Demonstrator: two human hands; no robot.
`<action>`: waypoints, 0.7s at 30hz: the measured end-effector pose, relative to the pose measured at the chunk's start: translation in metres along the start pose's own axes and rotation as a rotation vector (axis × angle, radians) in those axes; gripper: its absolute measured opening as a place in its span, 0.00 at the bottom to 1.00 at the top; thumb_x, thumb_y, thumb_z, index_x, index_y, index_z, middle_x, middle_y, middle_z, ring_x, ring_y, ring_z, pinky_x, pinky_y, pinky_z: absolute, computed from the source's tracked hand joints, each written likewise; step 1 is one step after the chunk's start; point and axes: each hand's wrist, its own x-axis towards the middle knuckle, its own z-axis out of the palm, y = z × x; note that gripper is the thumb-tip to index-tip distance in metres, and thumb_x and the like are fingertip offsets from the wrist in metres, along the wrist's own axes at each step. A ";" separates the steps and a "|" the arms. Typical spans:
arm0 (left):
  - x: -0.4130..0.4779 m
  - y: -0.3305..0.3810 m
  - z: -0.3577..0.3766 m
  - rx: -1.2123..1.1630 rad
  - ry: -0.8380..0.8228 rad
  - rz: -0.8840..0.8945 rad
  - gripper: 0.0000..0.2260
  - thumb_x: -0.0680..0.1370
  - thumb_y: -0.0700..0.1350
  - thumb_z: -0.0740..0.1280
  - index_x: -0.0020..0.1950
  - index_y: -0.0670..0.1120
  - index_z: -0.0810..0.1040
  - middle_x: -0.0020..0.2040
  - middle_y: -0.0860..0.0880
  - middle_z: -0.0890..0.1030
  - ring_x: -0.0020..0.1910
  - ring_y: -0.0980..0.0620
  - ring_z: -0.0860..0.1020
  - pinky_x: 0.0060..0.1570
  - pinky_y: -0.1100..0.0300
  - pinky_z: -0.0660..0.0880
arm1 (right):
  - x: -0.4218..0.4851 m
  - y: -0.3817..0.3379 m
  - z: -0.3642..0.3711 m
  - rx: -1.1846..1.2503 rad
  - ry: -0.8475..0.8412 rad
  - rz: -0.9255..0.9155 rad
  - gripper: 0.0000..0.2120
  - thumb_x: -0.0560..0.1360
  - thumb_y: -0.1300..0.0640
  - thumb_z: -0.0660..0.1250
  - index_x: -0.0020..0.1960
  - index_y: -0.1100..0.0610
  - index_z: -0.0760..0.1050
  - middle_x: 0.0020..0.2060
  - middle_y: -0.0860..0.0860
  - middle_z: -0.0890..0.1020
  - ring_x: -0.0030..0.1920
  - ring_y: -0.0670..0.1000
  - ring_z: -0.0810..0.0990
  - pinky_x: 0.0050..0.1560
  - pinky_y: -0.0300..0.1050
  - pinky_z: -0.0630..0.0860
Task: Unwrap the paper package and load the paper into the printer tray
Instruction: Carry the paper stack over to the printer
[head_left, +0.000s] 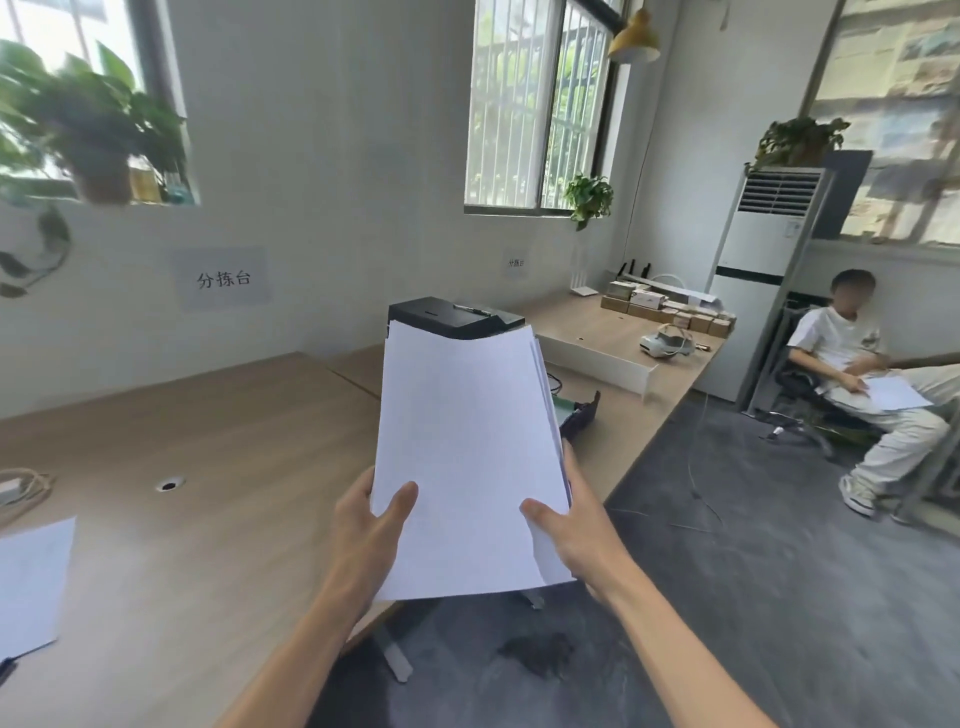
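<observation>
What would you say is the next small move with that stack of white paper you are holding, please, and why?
Probably carry the stack of white paper forward toward the black printer on the wooden desk. Both the left hand and the right hand already hold its near end in a firm grip, no wrapper shows on it, and the printer sits just behind it. The tray itself is hidden.

Left hand (371, 525) & right hand (576, 525) bare, no gloves, forearms bare, no sleeves visible
</observation>
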 end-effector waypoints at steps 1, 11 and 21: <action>0.016 -0.004 0.001 0.007 0.003 -0.003 0.08 0.78 0.45 0.67 0.56 0.49 0.80 0.48 0.54 0.85 0.42 0.58 0.84 0.35 0.68 0.78 | 0.017 0.002 0.002 -0.004 0.004 0.003 0.38 0.77 0.63 0.67 0.78 0.40 0.53 0.72 0.41 0.71 0.70 0.45 0.72 0.72 0.48 0.68; 0.134 -0.041 0.025 0.014 0.008 -0.045 0.08 0.77 0.46 0.67 0.56 0.52 0.79 0.49 0.54 0.85 0.45 0.55 0.84 0.43 0.55 0.81 | 0.142 0.035 0.005 -0.003 0.006 0.058 0.38 0.77 0.61 0.68 0.78 0.41 0.54 0.71 0.44 0.72 0.69 0.47 0.73 0.72 0.51 0.69; 0.255 -0.082 0.075 0.000 0.129 -0.064 0.08 0.77 0.44 0.67 0.55 0.51 0.80 0.48 0.53 0.85 0.44 0.56 0.84 0.42 0.57 0.80 | 0.293 0.079 -0.003 0.036 -0.101 0.086 0.35 0.78 0.63 0.67 0.79 0.46 0.55 0.68 0.44 0.76 0.67 0.47 0.76 0.71 0.50 0.71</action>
